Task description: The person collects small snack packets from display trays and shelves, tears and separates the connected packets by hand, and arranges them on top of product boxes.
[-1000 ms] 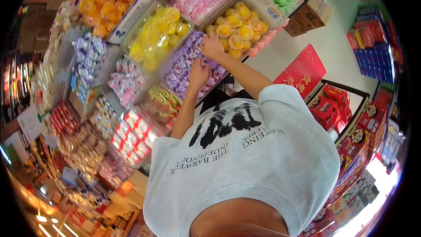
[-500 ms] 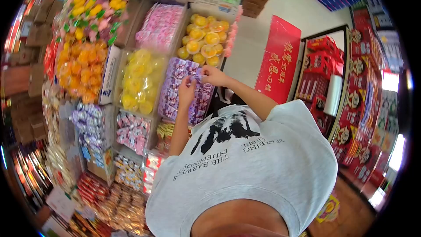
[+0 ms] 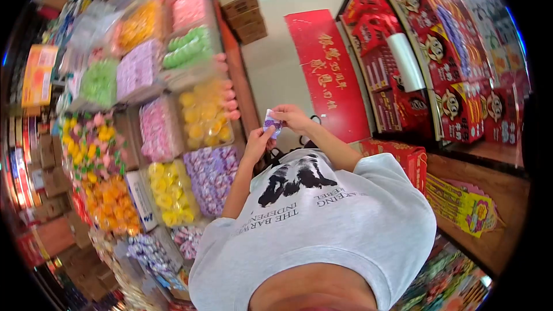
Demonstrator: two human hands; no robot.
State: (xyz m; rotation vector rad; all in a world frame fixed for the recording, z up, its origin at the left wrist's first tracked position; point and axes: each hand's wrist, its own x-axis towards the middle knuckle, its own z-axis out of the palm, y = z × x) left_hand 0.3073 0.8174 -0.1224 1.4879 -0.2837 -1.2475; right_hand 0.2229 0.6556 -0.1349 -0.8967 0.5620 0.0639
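Ok so both your hands meet out in front of your chest, pretty much mid-scene. Your left forearm [image 3: 237,187] runs toward the far side, leaning a bit right, while your right forearm [image 3: 335,147] cuts in toward the left. Your left hand [image 3: 256,145] sits slightly nearer than your right hand [image 3: 292,118], fingers on both curled in, kinda like a pinch.

White T-shirt [image 3: 345,224], near: black capitals, "THE BARWE…", "INDEPEN…", "REBEL" and "…YEING", upside down, partly lost in folds.
Red board [image 3: 331,78], far: gold Chinese characters, "35周年" beside "感恩回…", others unclear.
Small purple packet [image 3: 272,120]: print too small to read.
Red boxes [image 3: 461,112], right: lettering unclear.
Yellow packets [image 3: 461,210], right: wording blurred.
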